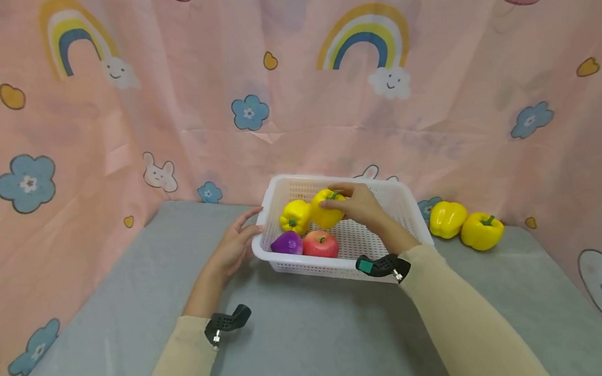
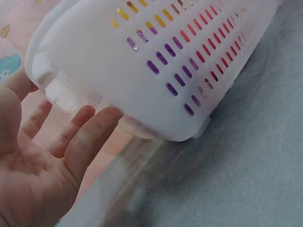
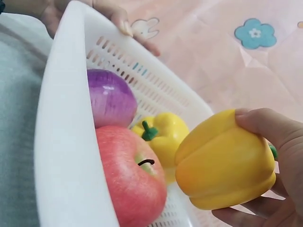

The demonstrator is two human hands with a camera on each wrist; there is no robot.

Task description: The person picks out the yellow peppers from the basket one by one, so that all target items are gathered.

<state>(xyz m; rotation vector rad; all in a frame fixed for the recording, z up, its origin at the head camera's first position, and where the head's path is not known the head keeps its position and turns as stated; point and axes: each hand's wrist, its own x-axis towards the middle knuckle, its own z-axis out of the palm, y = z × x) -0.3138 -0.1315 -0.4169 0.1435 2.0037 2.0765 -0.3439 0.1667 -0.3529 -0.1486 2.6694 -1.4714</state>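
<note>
My right hand holds a yellow bell pepper with a green stem above the inside of a white plastic basket. In the right wrist view, the thumb lies on top of the pepper and fingers are beneath it. Inside the basket are another yellow bell pepper, a purple onion-like vegetable and a red apple. My left hand touches the basket's left end at the rim, its fingers extended rather than curled, as the left wrist view shows.
Two more yellow peppers, one lying on its side and one with its stem up, sit right of the basket. A grey cloth covers the table. Behind it hangs a pink patterned curtain.
</note>
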